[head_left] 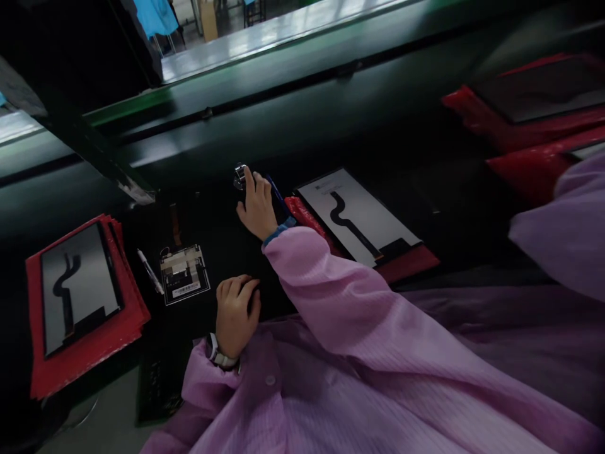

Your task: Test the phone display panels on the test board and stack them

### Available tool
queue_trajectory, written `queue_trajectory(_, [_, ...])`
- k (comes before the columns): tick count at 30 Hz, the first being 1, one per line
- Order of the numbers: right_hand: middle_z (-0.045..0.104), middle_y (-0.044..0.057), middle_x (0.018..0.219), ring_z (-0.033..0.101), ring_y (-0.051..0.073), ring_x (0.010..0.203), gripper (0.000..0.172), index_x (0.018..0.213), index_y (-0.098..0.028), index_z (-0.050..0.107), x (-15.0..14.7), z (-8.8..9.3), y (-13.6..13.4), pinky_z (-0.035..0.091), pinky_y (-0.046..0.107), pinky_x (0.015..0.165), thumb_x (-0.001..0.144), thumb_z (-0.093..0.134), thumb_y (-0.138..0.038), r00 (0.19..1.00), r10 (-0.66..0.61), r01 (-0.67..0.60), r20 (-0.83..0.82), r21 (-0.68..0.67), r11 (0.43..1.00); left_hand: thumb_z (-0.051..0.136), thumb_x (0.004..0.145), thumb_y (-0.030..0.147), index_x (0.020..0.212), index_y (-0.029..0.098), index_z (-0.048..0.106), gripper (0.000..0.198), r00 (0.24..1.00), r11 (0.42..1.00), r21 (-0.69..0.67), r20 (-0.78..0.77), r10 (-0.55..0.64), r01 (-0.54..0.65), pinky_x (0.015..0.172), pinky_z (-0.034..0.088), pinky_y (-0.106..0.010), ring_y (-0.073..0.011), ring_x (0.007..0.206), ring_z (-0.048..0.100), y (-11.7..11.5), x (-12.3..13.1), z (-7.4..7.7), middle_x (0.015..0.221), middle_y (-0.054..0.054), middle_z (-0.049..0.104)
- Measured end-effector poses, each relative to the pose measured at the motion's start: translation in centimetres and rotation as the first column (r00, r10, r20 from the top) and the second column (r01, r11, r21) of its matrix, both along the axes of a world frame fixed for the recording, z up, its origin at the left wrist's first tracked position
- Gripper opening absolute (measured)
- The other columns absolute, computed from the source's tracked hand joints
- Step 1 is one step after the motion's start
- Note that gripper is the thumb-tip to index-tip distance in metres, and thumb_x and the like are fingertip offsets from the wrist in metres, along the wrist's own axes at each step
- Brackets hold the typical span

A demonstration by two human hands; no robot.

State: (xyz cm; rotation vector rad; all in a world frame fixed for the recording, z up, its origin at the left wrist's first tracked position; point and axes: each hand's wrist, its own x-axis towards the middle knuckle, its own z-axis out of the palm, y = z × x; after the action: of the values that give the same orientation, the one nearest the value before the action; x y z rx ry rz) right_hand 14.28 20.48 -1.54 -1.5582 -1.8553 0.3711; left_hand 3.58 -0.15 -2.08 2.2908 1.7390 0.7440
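Observation:
My right hand [258, 203] reaches forward over the dark bench, fingers held together, with the fingertips on a small silvery object [239, 175]. A blue pen-like stick [276, 192] lies just right of that hand. My left hand [236, 312], with a watch on its wrist, rests curled on the dark surface close to my body; nothing shows in it. A small flat module with taped ribbon strips [184, 274] lies just left of it, beside a white pen [150, 271]. Both arms are in pink sleeves.
A grey panel with a black flex cable [78, 290] lies on a stack of red sheets [89, 353] at the left. A similar panel [363, 211] lies on a red sheet to the right. Red trays [501, 129] stand far right; a pink sleeve [567, 221] enters there. A conveyor rail [265, 75] runs behind.

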Motion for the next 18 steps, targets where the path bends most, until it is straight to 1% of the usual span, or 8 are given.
queue_trajectory(3, [0.022,0.022,0.164,0.021,0.039,0.153,0.08,0.162,-0.011,0.024,0.0,-0.4,-4.3,0.025,0.062,0.125,0.087,0.053,-0.016,0.999,-0.001,0.001,-0.038,-0.013,1.0,0.052,0.099,0.019,0.113,0.019,0.071,0.024,1.0,0.999,0.035,-0.016,-0.017,0.018,0.095,0.048,-0.046,-0.0272,0.106,0.061,0.2,0.0,-0.2,0.114,-0.01,0.07])
queue_trajectory(5, [0.024,0.024,0.162,0.023,0.04,0.152,0.079,0.16,-0.011,0.027,0.7,-0.8,-7.1,0.028,0.065,0.124,0.087,0.056,-0.018,0.996,0.088,-0.089,-0.025,-0.049,0.995,0.052,0.099,0.019,0.114,0.019,0.071,0.024,0.999,0.998,0.05,-0.022,-0.03,0.031,0.096,0.047,-0.046,-0.028,0.107,0.061,0.4,-0.1,-0.3,0.114,-0.01,0.07])
queue_trajectory(8, [0.03,0.024,0.159,0.026,0.039,0.15,0.062,0.15,-0.011,0.043,2.7,-1.4,-10.7,0.032,0.064,0.122,0.09,0.055,-0.022,0.98,0.198,-0.196,0.025,-0.08,0.977,0.052,0.099,0.02,0.114,0.017,0.07,0.024,0.999,0.997,0.066,-0.024,-0.049,0.051,0.098,0.047,-0.047,-0.0289,0.108,0.06,0.6,-0.3,-0.4,0.115,-0.012,0.069])
queue_trajectory(10, [0.034,0.023,0.157,0.031,0.038,0.148,0.05,0.143,-0.012,0.052,4.5,-1.7,-12.6,0.037,0.062,0.121,0.094,0.053,-0.023,0.976,0.213,-0.21,0.046,-0.054,0.976,0.052,0.099,0.02,0.115,0.017,0.07,0.024,0.998,0.995,0.071,-0.017,-0.067,0.068,0.099,0.047,-0.047,-0.029,0.109,0.06,0.8,-0.3,-0.4,0.115,-0.012,0.069])
queue_trajectory(12, [0.041,0.019,0.153,0.037,0.034,0.143,0.041,0.136,-0.016,0.057,6.4,-2.1,-14.4,0.043,0.06,0.117,0.096,0.051,-0.022,0.984,0.175,-0.175,0.034,-0.005,0.985,0.052,0.1,0.021,0.117,0.018,0.07,0.025,0.997,0.994,0.069,-0.006,-0.082,0.083,0.099,0.047,-0.048,-0.0288,0.109,0.061,0.9,-0.4,-0.4,0.115,-0.012,0.069])
queue_trajectory(14, [0.049,0.015,0.147,0.044,0.031,0.137,0.036,0.131,-0.022,0.06,8.3,-2.6,-16.1,0.048,0.058,0.112,0.098,0.046,-0.017,0.995,0.099,-0.1,0.014,0.065,0.993,0.052,0.1,0.021,0.117,0.019,0.071,0.026,0.996,0.993,0.073,0.002,-0.092,0.092,0.1,0.048,-0.048,-0.0285,0.109,0.061,1.1,-0.4,-0.5,0.115,-0.012,0.07])
queue_trajectory(16, [0.057,0.011,0.137,0.051,0.029,0.129,0.037,0.128,-0.028,0.061,10.1,-3.2,-17.7,0.051,0.057,0.108,0.098,0.043,-0.013,0.999,-0.031,0.028,0.02,0.14,0.99,0.052,0.1,0.022,0.117,0.02,0.071,0.025,0.995,0.992,0.086,0.007,-0.098,0.097,0.1,0.048,-0.049,-0.0284,0.109,0.062,1.2,-0.6,-0.6,0.115,-0.011,0.07])
queue_trajectory(18, [0.061,0.011,0.125,0.055,0.03,0.118,0.033,0.124,-0.031,0.061,11.9,-3.8,-18.8,0.052,0.059,0.103,0.099,0.046,-0.016,0.972,-0.232,0.219,0.047,0.189,0.957,0.053,0.1,0.023,0.116,0.02,0.071,0.024,0.994,0.989,0.102,0.015,-0.106,0.104,0.099,0.048,-0.049,-0.0286,0.109,0.062,1.4,-0.7,-0.7,0.115,-0.011,0.07])
